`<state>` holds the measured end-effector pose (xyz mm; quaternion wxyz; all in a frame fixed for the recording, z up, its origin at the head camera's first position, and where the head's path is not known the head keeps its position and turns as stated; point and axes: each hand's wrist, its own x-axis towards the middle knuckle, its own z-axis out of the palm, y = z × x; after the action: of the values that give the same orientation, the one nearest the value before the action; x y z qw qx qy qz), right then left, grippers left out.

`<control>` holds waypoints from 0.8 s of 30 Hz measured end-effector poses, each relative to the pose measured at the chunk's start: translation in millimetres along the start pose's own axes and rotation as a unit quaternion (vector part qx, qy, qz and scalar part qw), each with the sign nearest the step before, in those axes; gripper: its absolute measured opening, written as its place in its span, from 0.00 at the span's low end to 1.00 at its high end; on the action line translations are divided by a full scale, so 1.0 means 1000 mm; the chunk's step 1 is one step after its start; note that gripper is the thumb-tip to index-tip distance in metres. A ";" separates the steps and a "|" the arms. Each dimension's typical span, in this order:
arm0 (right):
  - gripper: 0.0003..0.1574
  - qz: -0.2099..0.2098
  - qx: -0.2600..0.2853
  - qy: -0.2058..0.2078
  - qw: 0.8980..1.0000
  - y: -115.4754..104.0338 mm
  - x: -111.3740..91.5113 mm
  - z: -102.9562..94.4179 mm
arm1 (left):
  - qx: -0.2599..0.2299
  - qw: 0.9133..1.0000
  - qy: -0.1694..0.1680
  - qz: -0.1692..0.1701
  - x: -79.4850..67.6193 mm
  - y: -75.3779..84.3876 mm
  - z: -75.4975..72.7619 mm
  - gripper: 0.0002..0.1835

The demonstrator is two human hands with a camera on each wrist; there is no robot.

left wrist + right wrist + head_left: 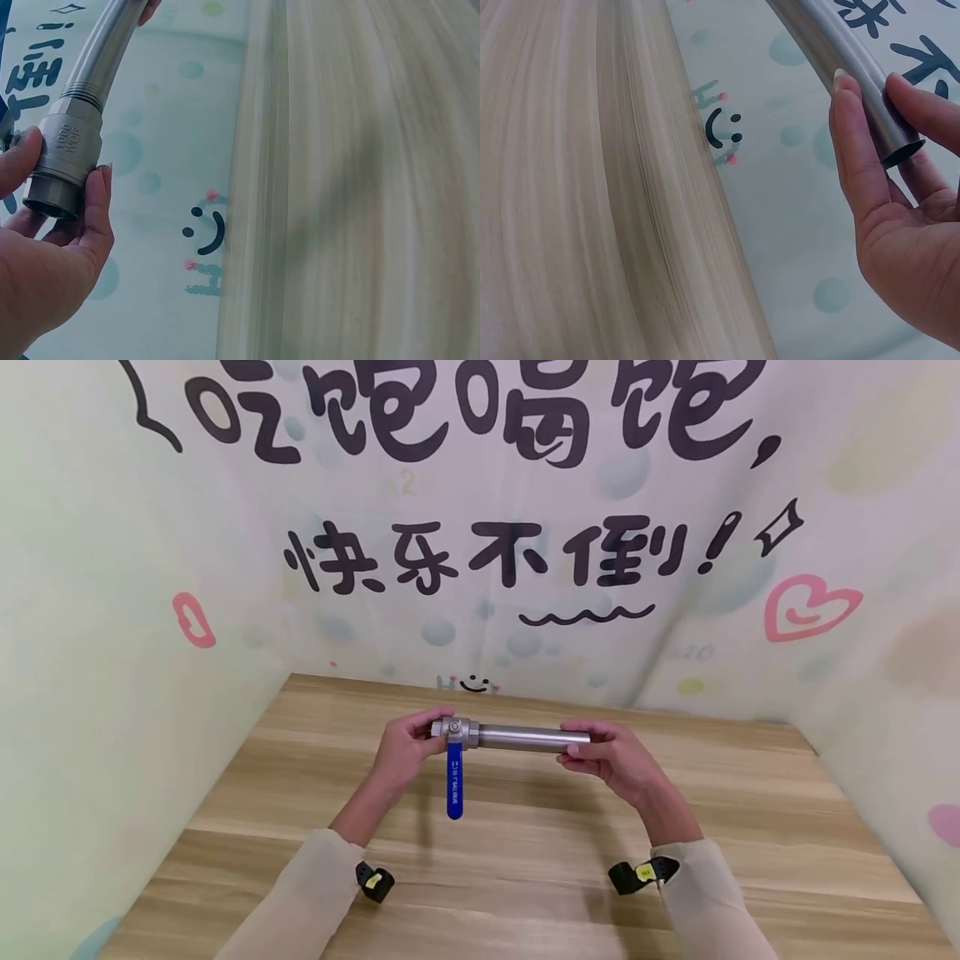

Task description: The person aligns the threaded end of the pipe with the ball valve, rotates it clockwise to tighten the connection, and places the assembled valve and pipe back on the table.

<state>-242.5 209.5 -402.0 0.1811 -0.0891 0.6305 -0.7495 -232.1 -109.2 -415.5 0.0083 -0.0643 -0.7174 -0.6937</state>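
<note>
Above the counter [510, 893], a ball valve [454, 729] is gripped by the left hand [405, 750] at nine o'clock, its adjoining pipe [525, 738] by the right hand [618, 760] at three, best kept in line.

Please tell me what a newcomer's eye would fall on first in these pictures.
Probably the large dark lettering across the back wall. Next might come the bright blue lever, pointing downward in the head view from the ball valve gripped by the left hand. The shiny metal pipe extends from that valve to the right hand.
</note>
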 end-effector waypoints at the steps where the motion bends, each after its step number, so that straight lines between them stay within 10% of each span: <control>1: 0.19 0.002 -0.001 -0.001 1.000 0.000 0.000 0.000 | -0.001 1.000 0.000 0.002 0.000 0.001 0.000 0.21; 24: 0.21 0.012 -0.009 -0.006 1.000 -0.001 -0.002 -0.002 | -0.021 1.000 -0.007 0.012 -0.002 0.001 0.002 0.21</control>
<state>-241.4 212.9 -400.8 0.1932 -0.0875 0.6371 -0.7410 -230.2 -107.2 -414.5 0.0105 -0.0780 -0.7016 -0.7082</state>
